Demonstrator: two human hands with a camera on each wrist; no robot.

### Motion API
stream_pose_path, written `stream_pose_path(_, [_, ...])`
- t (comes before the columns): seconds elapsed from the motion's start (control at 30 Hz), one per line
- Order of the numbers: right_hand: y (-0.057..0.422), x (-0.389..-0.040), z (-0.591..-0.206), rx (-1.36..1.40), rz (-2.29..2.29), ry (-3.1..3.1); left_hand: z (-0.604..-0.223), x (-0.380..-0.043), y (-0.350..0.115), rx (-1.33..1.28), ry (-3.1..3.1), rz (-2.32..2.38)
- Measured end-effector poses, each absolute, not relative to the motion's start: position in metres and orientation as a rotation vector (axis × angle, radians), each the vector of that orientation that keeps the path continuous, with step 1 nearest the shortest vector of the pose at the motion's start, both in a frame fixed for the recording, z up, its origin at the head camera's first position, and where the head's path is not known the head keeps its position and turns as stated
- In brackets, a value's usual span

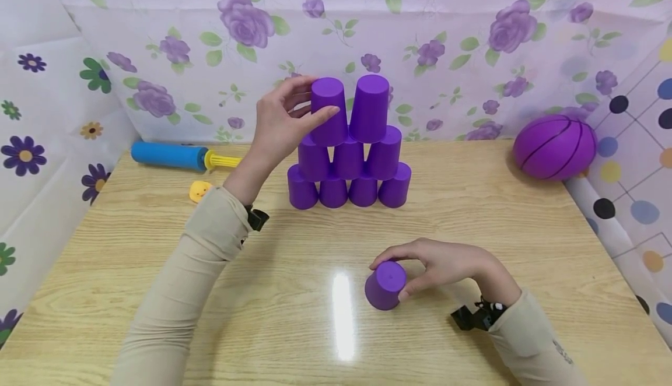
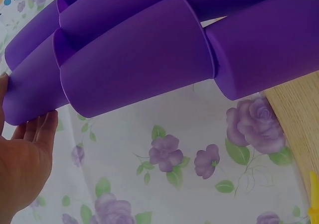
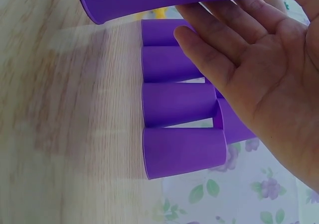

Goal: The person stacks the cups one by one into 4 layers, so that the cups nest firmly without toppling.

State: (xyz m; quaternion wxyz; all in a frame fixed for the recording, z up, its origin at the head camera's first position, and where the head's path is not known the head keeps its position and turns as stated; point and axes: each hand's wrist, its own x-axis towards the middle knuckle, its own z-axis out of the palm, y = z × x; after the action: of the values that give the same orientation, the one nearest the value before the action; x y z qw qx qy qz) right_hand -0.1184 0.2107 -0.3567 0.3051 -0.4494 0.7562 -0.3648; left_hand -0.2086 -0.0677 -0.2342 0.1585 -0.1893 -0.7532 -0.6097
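Upside-down purple cups stand in a stack: several along the bottom row, three in the middle row, two on top. Around the upper-left cup, my left hand has its thumb in front and fingers at the far side. The upper-right cup stands beside it, untouched by a hand. Nearer the front, my right hand holds another inverted purple cup between thumb and fingers. Whether that cup touches the table cannot be told. In the right wrist view, the held cup is partly cut off.
A blue pump with a yellow end lies at the back left, and a small yellow duck toy sits near it. At the back right rests a purple ball. Floral sheeting hangs behind the wooden table.
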Motion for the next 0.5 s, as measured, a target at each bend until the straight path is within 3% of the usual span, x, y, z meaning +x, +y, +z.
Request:
stream_pose_path(0.27, [0.210, -0.120, -0.348, -1.272, -1.039, 2.054, -0.233, -0.209, -0.069, -0.562, -2.154, -1.752])
stream_pose_path(0.5, [0.209, -0.127, -0.312, -1.288, -1.087, 2.103, -0.232, -0.210, -0.070, -0.562, -2.163, -1.756])
